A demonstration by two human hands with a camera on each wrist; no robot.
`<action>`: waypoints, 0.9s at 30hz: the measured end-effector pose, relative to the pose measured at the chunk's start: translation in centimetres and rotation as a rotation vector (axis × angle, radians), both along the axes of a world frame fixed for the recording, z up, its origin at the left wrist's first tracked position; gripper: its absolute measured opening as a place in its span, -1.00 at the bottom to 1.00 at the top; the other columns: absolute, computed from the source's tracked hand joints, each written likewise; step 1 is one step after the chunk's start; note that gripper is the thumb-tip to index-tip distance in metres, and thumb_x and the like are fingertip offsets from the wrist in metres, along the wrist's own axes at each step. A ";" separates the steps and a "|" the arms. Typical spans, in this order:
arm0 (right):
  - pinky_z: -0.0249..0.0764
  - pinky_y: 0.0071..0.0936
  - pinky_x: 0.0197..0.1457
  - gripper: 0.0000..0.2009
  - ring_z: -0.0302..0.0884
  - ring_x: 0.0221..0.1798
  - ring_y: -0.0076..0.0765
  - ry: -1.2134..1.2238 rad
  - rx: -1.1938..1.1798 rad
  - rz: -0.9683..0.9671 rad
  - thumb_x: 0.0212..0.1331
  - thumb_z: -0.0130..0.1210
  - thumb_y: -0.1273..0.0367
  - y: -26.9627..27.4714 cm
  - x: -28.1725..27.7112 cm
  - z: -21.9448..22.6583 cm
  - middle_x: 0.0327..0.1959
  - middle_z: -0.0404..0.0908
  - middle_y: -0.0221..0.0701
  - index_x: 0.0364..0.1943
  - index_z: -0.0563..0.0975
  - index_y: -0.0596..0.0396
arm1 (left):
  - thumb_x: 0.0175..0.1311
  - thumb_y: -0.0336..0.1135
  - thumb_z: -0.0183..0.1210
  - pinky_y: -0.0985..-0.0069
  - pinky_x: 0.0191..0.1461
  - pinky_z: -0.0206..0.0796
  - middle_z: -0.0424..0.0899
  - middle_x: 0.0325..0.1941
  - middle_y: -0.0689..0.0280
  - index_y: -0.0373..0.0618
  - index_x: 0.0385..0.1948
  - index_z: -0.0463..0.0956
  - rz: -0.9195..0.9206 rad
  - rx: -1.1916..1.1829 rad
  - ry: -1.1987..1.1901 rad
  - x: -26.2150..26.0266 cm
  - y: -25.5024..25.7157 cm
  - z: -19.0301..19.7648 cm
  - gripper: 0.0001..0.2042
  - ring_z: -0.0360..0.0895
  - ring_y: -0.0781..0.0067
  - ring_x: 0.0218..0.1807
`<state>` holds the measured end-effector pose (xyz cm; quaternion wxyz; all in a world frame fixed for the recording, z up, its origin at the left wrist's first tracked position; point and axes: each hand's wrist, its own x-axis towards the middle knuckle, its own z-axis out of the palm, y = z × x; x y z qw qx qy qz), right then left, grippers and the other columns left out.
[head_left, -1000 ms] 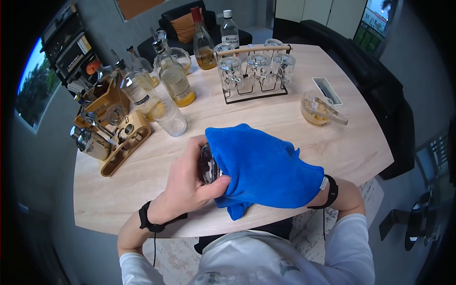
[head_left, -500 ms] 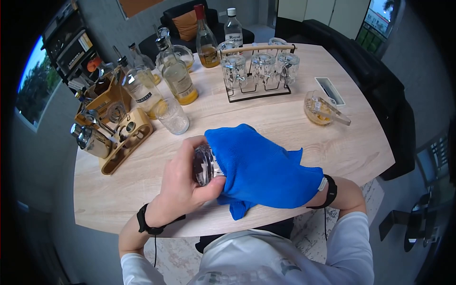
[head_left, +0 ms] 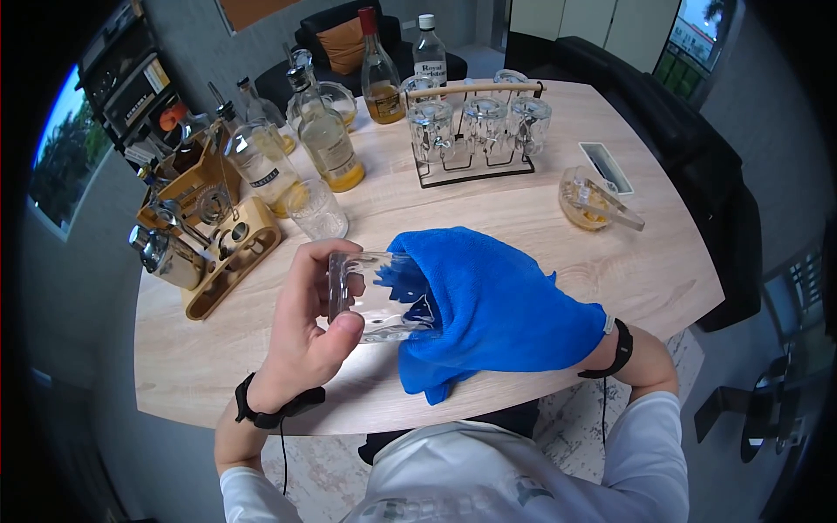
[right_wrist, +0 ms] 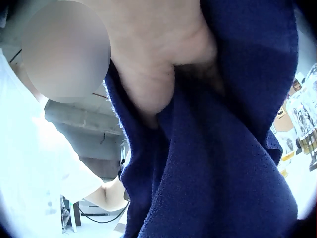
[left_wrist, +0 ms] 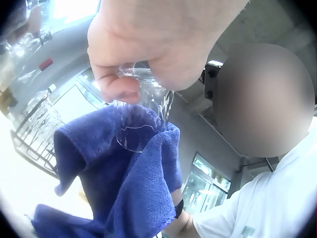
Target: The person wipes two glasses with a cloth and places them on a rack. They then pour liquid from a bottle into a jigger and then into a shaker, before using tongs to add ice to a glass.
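My left hand [head_left: 301, 340] grips a clear drinking glass [head_left: 379, 305] near its thick base, thumb on the near side and fingers on the far side. The glass lies sideways above the table, and its other end goes into a blue cloth [head_left: 514, 305]. My right hand [right_wrist: 158, 54] is mostly covered by that cloth in the head view. In the right wrist view its thumb side shows, pressed into the cloth's folds, while the fingertips are hidden. A loose corner of cloth hangs down near the table's front edge.
A patterned glass [head_left: 318, 212] stands beyond my left hand, near several bottles [head_left: 327, 144]. At left is a wooden bar-tool stand [head_left: 231, 261] with a shaker [head_left: 166, 259]. Upside-down glasses hang on a rack [head_left: 475, 180] at the back. An ashtray-like glass bowl [head_left: 580, 205] with tongs sits right.
My left hand has moved left with the glass, so much more of the glass shows outside the cloth. The right hand and cloth have shifted only slightly.
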<state>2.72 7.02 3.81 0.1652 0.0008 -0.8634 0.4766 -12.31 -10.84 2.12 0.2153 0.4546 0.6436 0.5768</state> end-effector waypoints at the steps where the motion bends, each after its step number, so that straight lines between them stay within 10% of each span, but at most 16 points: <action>1: 0.47 -0.22 -0.19 -0.66 0.53 -0.29 -0.08 0.027 0.015 -0.009 -0.10 0.28 0.28 0.2 -0.2 -0.4 -0.35 0.55 -0.23 -0.28 0.46 0.14 | 0.07 -0.06 0.29 0.59 -0.18 0.37 0.51 -0.21 0.28 -0.21 0.10 0.31 0.028 0.005 0.033 0.2 0.2 0.0 -0.39 0.48 0.51 -0.23; 4: 0.46 -0.17 -0.03 -0.29 0.51 -0.11 -0.04 0.085 0.754 0.062 -0.19 0.44 0.20 0.6 -0.9 -2.5 -0.13 0.53 -0.18 0.10 0.38 0.17 | 0.05 -0.04 0.32 0.51 -0.25 0.41 0.56 -0.29 0.18 -0.24 0.08 0.33 0.099 -0.181 0.454 1.9 1.3 1.0 -0.37 0.54 0.40 -0.35; 22: 0.46 -0.23 0.03 -0.30 0.54 -0.05 -0.07 -0.307 0.202 0.036 -0.22 0.44 0.07 1.1 -0.2 1.3 -0.13 0.57 -0.19 0.06 0.45 0.10 | 0.05 -0.02 0.30 0.64 -0.22 0.32 0.48 -0.25 0.34 -0.19 0.12 0.28 -0.015 -0.013 -0.023 0.7 1.2 -0.8 -0.35 0.43 0.61 -0.27; 27: 0.46 -0.18 0.03 -0.34 0.52 -0.04 -0.01 0.293 0.685 -0.049 -0.13 0.39 0.09 0.8 -1.3 -5.2 -0.11 0.55 -0.16 0.05 0.45 0.14 | -0.01 -0.02 0.36 0.46 -0.28 0.41 0.56 -0.31 0.08 -0.30 0.05 0.34 0.065 -0.082 0.488 1.6 2.3 -1.1 -0.33 0.56 0.34 -0.38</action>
